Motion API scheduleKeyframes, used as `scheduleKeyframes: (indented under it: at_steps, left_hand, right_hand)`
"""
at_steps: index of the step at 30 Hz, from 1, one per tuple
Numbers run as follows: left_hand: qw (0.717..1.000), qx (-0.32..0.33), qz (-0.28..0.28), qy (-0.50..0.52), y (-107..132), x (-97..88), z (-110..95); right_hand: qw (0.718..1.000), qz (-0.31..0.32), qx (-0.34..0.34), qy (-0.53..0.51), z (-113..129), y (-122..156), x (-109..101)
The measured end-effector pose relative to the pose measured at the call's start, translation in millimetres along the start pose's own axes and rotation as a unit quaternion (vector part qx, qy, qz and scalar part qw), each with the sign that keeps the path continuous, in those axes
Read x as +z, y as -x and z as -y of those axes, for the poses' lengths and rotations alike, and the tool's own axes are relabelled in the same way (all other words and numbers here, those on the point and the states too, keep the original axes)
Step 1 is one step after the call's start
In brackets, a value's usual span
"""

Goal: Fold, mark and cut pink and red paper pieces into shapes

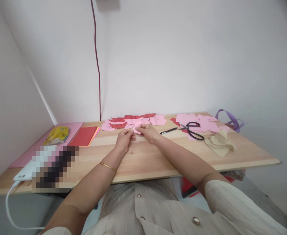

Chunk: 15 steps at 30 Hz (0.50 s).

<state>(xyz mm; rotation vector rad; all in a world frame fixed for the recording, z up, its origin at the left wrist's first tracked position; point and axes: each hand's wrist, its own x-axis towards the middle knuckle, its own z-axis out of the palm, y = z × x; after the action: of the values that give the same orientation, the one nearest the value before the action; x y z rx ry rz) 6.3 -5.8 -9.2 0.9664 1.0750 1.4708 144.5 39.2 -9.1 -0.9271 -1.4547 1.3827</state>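
Observation:
Between my two hands is a piece of pink paper [137, 123], pinched at its near edge. My left hand [124, 139] grips it with thumb and fingers closed, and my right hand [148, 132] pinches it from the other side. Just beyond them, cut pink paper pieces [158, 120] and red paper pieces [118, 125] with jagged edges overlap in a pile. To the right of my right hand lies a black pen [169, 131]. Black-handled scissors [192, 130] rest partly on more pink paper pieces [208, 123].
A stack of coloured paper [83, 136], a yellow packet [56, 135] and a white power bank [39, 163] with a cable lie on the left. At the right are a crumpled beige cloth [221, 143] and a purple ribbon [231, 119]. The wooden table [145, 160] meets a wall behind.

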Motion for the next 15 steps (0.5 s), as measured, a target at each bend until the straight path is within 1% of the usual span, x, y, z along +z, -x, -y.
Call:
scheduleKeyframes:
  at_steps: [2,4,7,9,11,12,15]
  left_hand:
    - [0.999,-0.021,0.034,-0.024,1,-1.3,1]
    - [0.997,-0.035,0.054,-0.042,1,-2.8,3]
    - [0.996,-0.031,0.065,-0.056,1,-4.3,3]
    - [0.996,-0.039,0.069,-0.049,0,-4.9,3]
    - [0.995,-0.063,0.067,-0.028,0,-5.3,1]
    - [0.995,-0.073,0.064,-0.013,-1,-5.4,0]
    - [0.995,-0.084,0.042,0.039,-2,-5.7,-1]
  right_hand:
    - [0.998,0.011,-0.030,0.056,3,-1,-10]
    - [0.992,0.033,-0.040,0.116,7,0,-17]
    - [0.977,0.070,-0.063,0.193,12,1,-23]
    - [0.971,0.082,-0.075,0.210,13,1,-23]
    - [0.979,0.072,-0.065,0.182,14,1,-22]
    - [0.985,0.060,-0.050,0.151,14,1,-20]
    - [0.998,0.047,0.020,0.035,15,1,-14]
